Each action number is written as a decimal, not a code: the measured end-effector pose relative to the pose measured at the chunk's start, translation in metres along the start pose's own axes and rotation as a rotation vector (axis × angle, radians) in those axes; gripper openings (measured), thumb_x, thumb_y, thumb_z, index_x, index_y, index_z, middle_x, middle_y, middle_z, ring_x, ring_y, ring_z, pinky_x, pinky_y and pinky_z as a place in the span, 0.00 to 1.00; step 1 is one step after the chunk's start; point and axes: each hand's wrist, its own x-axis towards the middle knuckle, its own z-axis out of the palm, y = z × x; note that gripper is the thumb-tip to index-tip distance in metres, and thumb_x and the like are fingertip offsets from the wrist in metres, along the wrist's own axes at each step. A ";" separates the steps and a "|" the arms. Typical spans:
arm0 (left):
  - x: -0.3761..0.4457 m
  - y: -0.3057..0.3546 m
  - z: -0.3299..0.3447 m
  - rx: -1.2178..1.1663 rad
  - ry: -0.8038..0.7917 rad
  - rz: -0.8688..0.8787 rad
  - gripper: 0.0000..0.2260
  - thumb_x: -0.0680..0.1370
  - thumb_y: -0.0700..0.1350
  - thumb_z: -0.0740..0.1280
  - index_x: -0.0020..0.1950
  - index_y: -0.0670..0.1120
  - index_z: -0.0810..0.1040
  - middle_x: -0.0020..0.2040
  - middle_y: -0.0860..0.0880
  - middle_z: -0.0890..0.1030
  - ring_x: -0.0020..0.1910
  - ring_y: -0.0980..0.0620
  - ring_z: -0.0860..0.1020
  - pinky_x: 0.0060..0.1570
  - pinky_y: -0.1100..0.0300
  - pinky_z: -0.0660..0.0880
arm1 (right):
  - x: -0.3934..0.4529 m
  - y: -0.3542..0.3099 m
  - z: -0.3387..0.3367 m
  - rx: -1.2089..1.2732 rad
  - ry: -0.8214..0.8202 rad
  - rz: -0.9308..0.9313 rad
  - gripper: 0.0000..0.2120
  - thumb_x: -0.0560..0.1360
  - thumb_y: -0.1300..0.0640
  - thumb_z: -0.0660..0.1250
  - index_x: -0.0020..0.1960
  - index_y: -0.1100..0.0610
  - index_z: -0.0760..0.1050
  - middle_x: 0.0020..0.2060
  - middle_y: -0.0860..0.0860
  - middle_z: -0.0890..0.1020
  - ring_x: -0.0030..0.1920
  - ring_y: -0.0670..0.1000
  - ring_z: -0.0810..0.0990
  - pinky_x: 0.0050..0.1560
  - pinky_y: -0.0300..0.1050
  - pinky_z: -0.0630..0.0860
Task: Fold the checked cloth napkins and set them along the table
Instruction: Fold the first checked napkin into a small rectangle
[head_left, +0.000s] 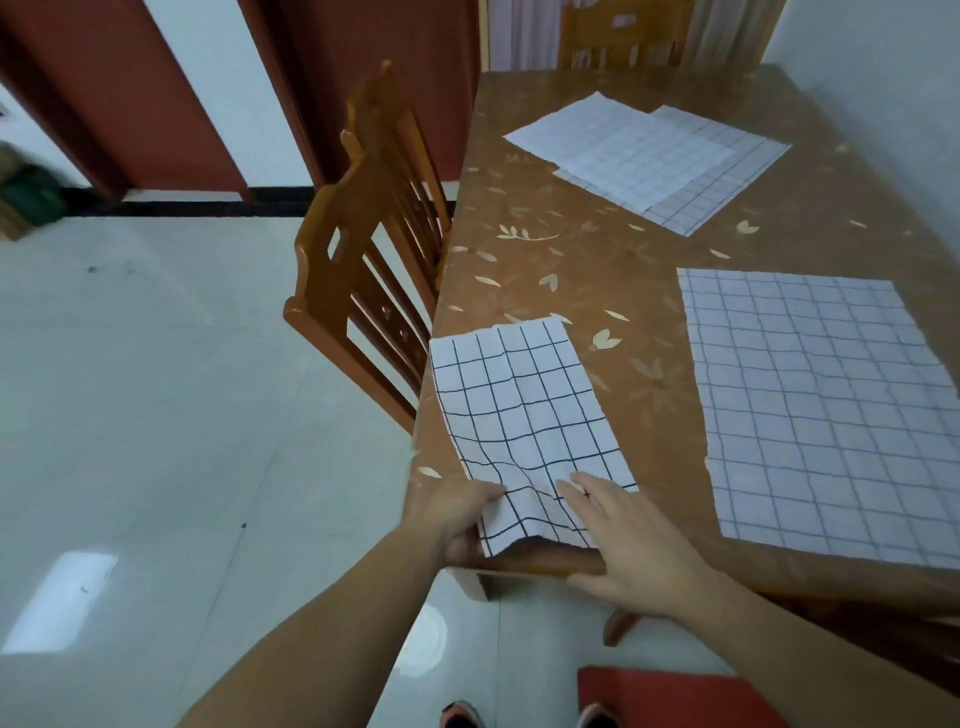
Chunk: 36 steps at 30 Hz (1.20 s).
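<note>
A folded white napkin with a dark check lies as a long strip at the near left corner of the brown leaf-patterned table. My left hand grips its near left corner at the table's edge, fingers curled round the cloth. My right hand lies flat with straight fingers on the napkin's near right end. An unfolded checked napkin is spread flat to the right. Two more unfolded napkins lie overlapping at the far end.
A wooden chair stands pushed against the table's left side, and another chair sits at the far end. A white wall runs along the right. A red mat lies on the pale tiled floor by my feet.
</note>
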 end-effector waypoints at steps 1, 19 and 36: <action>0.000 0.001 -0.003 -0.002 -0.005 0.005 0.08 0.76 0.28 0.66 0.46 0.40 0.71 0.32 0.41 0.84 0.38 0.39 0.82 0.50 0.39 0.78 | -0.001 0.010 0.003 -0.075 -0.003 0.002 0.45 0.60 0.35 0.72 0.72 0.53 0.64 0.68 0.53 0.72 0.65 0.53 0.74 0.58 0.52 0.75; 0.046 0.033 -0.065 0.336 -0.093 0.211 0.15 0.72 0.42 0.69 0.58 0.48 0.82 0.52 0.47 0.84 0.49 0.50 0.81 0.43 0.63 0.78 | 0.064 0.065 -0.071 0.925 -0.031 0.450 0.06 0.75 0.59 0.67 0.42 0.54 0.81 0.38 0.46 0.84 0.41 0.48 0.81 0.43 0.44 0.75; 0.155 0.097 -0.074 0.407 0.070 0.329 0.13 0.75 0.52 0.70 0.46 0.42 0.81 0.44 0.47 0.85 0.45 0.46 0.84 0.49 0.44 0.81 | 0.161 0.072 -0.033 1.074 -0.038 0.891 0.04 0.77 0.56 0.67 0.43 0.52 0.78 0.44 0.52 0.83 0.47 0.54 0.82 0.54 0.57 0.80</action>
